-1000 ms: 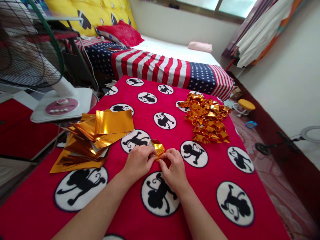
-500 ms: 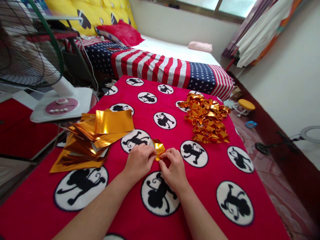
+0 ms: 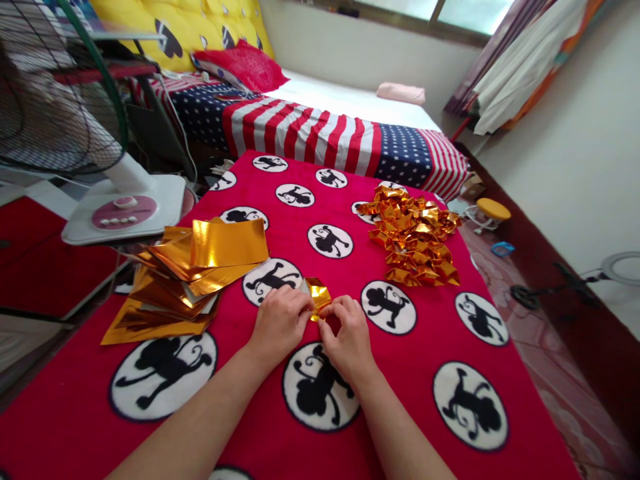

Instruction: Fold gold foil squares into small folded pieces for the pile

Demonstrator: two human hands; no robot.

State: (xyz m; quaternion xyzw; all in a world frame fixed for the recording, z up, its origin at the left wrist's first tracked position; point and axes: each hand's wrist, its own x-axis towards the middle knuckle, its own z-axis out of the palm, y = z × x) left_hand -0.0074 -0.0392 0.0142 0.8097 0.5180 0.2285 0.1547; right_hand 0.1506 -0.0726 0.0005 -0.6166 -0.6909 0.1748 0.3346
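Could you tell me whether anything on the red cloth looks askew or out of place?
Only the stack of gold foil sheets stands out: the sheets are fanned at different angles, with the lowest corner near the cloth's left edge. The pile of folded gold pieces is loose but contained.

Place: a bedroom in a home.
Bed: a bed with a white sheet, a stars-and-stripes blanket and a red pillow against a yellow padded headboard.
Window: curtains hang beside a window at the far wall.
Fan: a standing fan is at the left.
Work surface: a red fleece blanket printed with monkeys.
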